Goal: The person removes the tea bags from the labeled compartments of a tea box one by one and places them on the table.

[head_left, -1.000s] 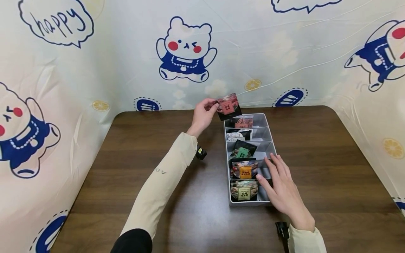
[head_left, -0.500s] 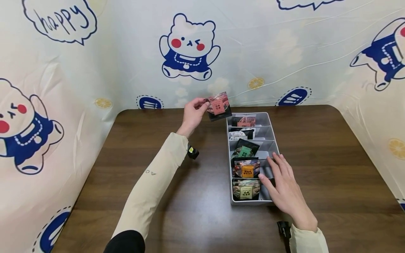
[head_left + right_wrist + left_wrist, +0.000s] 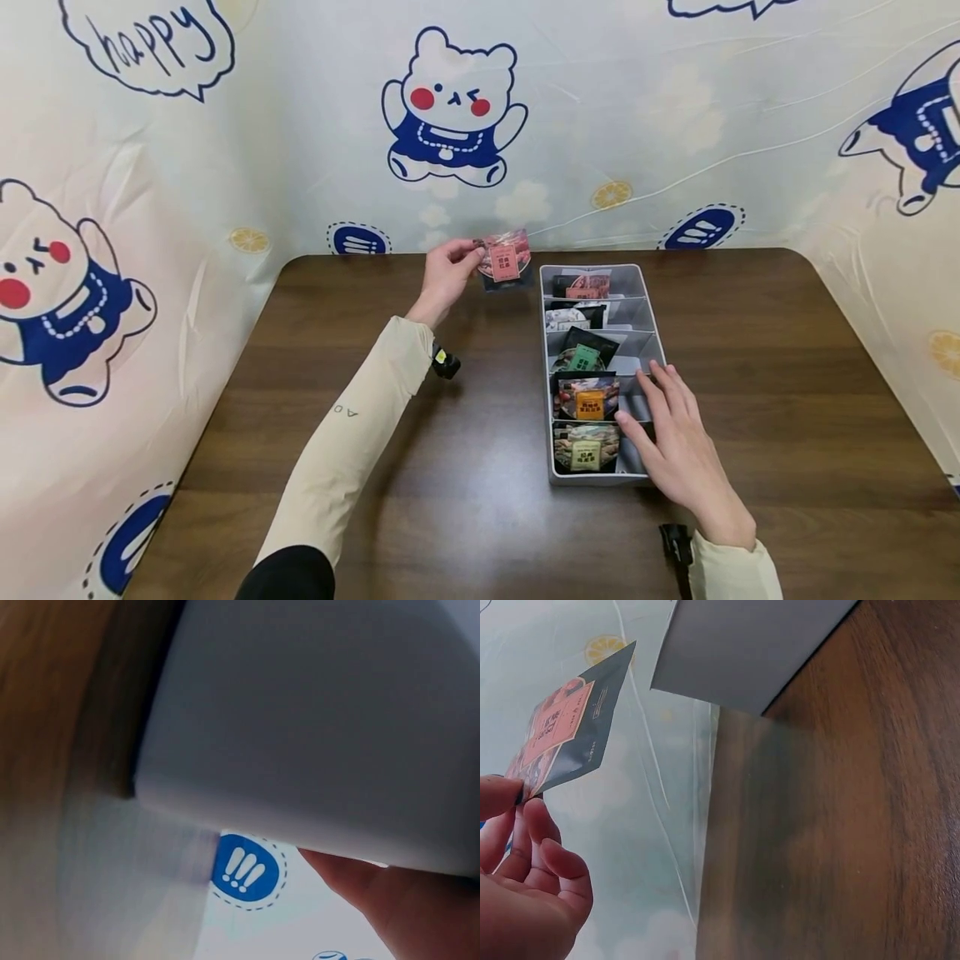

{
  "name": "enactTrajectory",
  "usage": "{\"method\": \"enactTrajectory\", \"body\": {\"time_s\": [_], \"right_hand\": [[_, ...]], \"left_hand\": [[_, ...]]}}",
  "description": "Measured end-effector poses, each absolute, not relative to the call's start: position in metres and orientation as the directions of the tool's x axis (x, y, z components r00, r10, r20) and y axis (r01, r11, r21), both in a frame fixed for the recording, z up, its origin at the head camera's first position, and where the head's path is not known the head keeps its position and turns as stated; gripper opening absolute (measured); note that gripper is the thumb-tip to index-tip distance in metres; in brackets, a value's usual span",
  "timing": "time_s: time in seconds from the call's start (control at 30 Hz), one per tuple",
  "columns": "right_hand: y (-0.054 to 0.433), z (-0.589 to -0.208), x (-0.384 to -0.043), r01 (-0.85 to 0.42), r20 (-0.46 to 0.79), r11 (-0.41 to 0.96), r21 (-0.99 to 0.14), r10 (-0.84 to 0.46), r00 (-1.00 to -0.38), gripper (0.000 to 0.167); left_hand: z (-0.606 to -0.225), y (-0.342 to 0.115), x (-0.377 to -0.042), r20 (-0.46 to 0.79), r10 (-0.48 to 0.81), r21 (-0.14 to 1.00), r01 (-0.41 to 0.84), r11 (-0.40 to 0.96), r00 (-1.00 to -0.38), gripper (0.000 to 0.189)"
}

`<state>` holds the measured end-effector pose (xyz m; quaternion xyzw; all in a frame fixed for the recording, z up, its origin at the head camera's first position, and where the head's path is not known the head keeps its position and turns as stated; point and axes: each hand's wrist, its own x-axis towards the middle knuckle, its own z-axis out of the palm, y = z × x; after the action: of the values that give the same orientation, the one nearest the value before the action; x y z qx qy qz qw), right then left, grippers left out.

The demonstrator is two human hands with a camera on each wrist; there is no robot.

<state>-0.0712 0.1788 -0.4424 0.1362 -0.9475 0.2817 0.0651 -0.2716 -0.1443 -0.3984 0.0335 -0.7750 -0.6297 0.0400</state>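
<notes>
A small flat sachet with a pink label [image 3: 505, 262] is pinched at its left edge between the thumb and fingers of my left hand [image 3: 446, 279], left of the grey divided box [image 3: 632, 481]. In the left wrist view the sachet [image 3: 574, 720] tilts up with its dark lower part showing. My right hand [image 3: 686, 450] rests with fingers spread on the box's right rim. The compartments hold more sachets: a pink-labelled one [image 3: 587, 286] at the far end, a white and black one [image 3: 573, 317], a green-labelled one [image 3: 583, 354], an orange-labelled one [image 3: 588, 397] and a yellow-green one [image 3: 586, 450].
The box stands on a dark wooden table [image 3: 480, 467], right of its middle. Behind the far edge hangs a pale cloth [image 3: 585, 100] printed with cartoon bears. Black wrist cameras sit at the left cuff [image 3: 446, 362] and right cuff [image 3: 676, 546].
My left hand has drawn the pink-labelled sachet leftward, away from the box's far end, and slightly lower. The right hand stays at the box's right rim.
</notes>
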Motion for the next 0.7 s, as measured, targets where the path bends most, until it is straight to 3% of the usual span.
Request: {"method": "enactTrajectory", "body": {"time_s": [0.43, 0.7], "right_hand": [[0.178, -0.442, -0.072, -0.294, 0.201, 0.818, -0.494, -0.221, -0.954, 0.063], [0.178, -0.441, -0.072, -0.297, 0.197, 0.828, -0.475, -0.229, -0.953, 0.064]], "left_hand": [[-0.414, -0.152, -0.273, -0.066, -0.085, 0.960, -0.087, 0.267, -0.994, 0.021], [-0.433, -0.158, -0.270, -0.231, -0.051, 0.913, -0.234, 0.335, -0.972, 0.024]]}}
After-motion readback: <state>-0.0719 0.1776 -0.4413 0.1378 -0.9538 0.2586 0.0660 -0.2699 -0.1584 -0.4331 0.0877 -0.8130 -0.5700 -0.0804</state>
